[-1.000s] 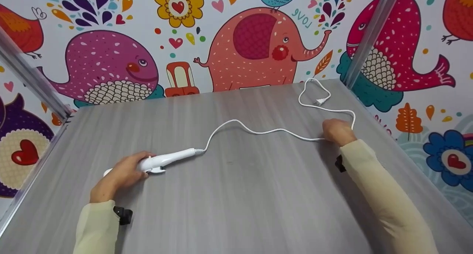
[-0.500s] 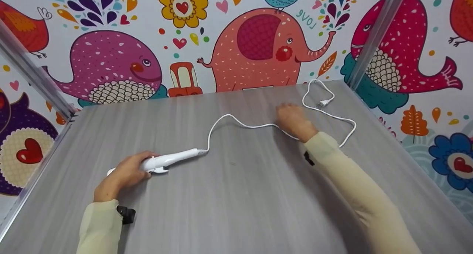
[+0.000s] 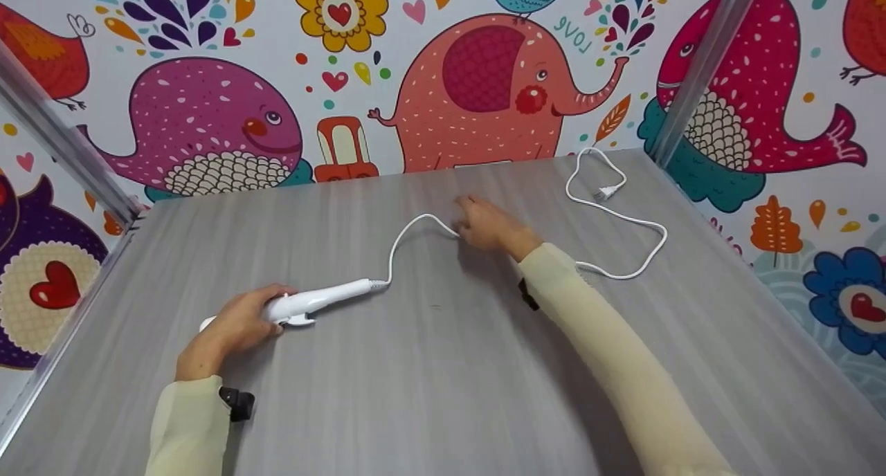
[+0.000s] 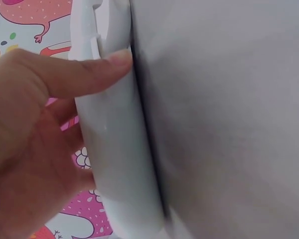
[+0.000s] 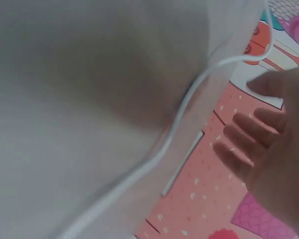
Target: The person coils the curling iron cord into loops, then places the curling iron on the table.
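A white hair curling iron lies on the grey table at left, its handle end pointing right. My left hand grips its thick barrel; in the left wrist view the thumb lies across the barrel and the fingers go behind it. From the handle a white cord curves right and passes under my right hand. The right wrist view shows this hand's fingers spread and bent a little, apart from the cord and with nothing between them. At the cord's far end, a white plug rests at the back right.
A cartoon-print wall stands along the back of the grey table. Metal posts rise at both back corners. The slack cord bends in a wide loop on the right.
My right hand has moved left along the cord from the right side to the middle, and its fingers have opened. The cord behind it has shifted; my left hand stays on the curling iron.
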{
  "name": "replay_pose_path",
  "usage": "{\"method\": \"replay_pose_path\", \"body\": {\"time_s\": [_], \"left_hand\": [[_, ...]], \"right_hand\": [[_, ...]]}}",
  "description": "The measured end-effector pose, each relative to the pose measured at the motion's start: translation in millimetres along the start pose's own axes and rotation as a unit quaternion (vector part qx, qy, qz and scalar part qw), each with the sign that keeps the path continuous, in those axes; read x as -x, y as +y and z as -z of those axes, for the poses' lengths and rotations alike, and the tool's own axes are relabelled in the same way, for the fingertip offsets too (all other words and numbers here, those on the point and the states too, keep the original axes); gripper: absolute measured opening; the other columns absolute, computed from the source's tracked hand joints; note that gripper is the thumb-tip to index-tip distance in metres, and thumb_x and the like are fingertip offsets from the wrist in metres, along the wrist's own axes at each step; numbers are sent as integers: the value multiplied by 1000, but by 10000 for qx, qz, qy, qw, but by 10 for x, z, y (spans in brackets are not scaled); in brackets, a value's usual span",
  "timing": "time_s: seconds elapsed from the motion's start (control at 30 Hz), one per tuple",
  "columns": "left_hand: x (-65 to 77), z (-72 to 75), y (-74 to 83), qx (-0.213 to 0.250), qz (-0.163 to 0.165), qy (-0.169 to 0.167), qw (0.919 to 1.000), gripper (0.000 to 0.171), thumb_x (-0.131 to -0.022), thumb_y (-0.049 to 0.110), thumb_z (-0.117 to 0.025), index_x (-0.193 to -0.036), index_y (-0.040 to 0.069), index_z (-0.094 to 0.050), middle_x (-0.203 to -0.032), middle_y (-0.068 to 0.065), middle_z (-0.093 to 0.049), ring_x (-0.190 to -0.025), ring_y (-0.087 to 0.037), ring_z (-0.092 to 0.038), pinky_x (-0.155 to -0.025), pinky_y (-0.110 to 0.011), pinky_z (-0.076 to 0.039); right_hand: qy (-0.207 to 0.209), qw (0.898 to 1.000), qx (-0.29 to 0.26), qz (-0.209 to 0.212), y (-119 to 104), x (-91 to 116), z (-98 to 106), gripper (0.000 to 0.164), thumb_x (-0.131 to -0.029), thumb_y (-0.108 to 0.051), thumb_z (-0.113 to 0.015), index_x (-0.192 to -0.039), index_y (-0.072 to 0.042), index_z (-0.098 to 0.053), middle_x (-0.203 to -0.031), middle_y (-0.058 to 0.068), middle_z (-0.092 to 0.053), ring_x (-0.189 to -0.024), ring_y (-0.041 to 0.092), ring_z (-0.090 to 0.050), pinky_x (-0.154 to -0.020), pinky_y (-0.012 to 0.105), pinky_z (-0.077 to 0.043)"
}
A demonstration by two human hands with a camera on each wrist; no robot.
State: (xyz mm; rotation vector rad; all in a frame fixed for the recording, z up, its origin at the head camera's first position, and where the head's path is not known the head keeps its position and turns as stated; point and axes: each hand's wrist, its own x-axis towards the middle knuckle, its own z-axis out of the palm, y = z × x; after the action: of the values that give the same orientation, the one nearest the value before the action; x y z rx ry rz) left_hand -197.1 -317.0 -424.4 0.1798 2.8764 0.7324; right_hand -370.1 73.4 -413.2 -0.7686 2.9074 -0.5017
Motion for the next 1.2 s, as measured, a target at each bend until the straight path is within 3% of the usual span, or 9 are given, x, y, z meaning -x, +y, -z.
{"method": "replay_pose_path", "body": {"time_s": [0.13,0.2,0.4,0.5,0.63,0.8,0.97,1.1,1.2], "left_hand": [[7,3,6,-34,76,-24,10000,59,-78,-4,-73,-134,10,-60,-135,-29,-58,-118,-46,-55,-97,-62,-41],[3,7,6,-50,89,-5,9999,59,-78,-3,-73,-134,10,-60,-135,-29,-58,-118,-46,-55,-97,-63,-41],[-14,30,15,-118,113,-63,9998,60,-76,-4,-74,-133,10,-61,-135,-28,-59,-118,-46,-54,-97,-63,-41],[-18,36,6,-137,125,-77,9998,60,-76,-2,-76,-134,7,-61,-135,-28,-59,-118,-45,-55,-97,-63,-41],[-25,50,-23,-89,69,-98,9999,60,-77,3,-79,-133,-4,-59,-131,-30,-61,-114,-43,-57,-98,-60,-42],[-33,71,-75,-167,-51,-71,9998,57,-76,9,-83,-125,-11,-63,-121,-29,-67,-101,-34,-60,-91,-50,-45],[-52,75,-89,-421,-279,-41,9987,50,-77,13,-83,-115,-13,-64,-104,-24,-70,-86,-27,-58,-80,-42,-45],[-60,80,-42,-274,-280,-215,9990,52,-80,16,-82,-118,-13,-61,-105,-24,-69,-88,-28,-58,-81,-43,-46],[-63,100,41,-31,-240,-169,9996,53,-85,18,-79,-123,-12,-57,-111,-26,-67,-93,-31,-59,-84,-47,-45]], "right_hand": [[-109,9969,-748,209,-103,-68,-78,66,-94,-7,-57,-155,-5,-33,-158,16,-38,-147,30,-36,-122,44,-28],[-87,9975,-599,376,-152,-95,-115,70,-91,-3,-58,-156,-9,-33,-160,13,-36,-149,29,-35,-122,44,-27],[-154,9960,593,647,-344,-162,-258,73,-93,-2,-62,-158,-15,-31,-164,7,-33,-150,29,-33,-122,44,-28],[-276,9963,646,494,-455,-179,-326,68,-96,-7,-61,-157,-15,-32,-161,8,-37,-148,28,-36,-121,43,-30],[-278,9965,673,417,-529,-193,-368,59,-99,-10,-59,-154,-11,-37,-152,13,-45,-142,28,-44,-119,41,-34],[164,9944,760,715,-500,-187,-377,39,-101,-9,-55,-140,-4,-52,-132,18,-57,-123,32,-56,-109,43,-45],[927,9903,319,990,-371,-149,-399,20,-98,-4,-58,-116,4,-64,-106,22,-65,-101,36,-64,-92,46,-52],[1114,9908,-367,677,-279,-87,-394,17,-98,-5,-59,-110,4,-67,-104,20,-67,-101,33,-65,-91,44,-53],[1184,9877,-945,389,-242,-52,-367,18,-102,-8,-55,-112,3,-64,-107,19,-65,-102,32,-63,-93,44,-51]]}}
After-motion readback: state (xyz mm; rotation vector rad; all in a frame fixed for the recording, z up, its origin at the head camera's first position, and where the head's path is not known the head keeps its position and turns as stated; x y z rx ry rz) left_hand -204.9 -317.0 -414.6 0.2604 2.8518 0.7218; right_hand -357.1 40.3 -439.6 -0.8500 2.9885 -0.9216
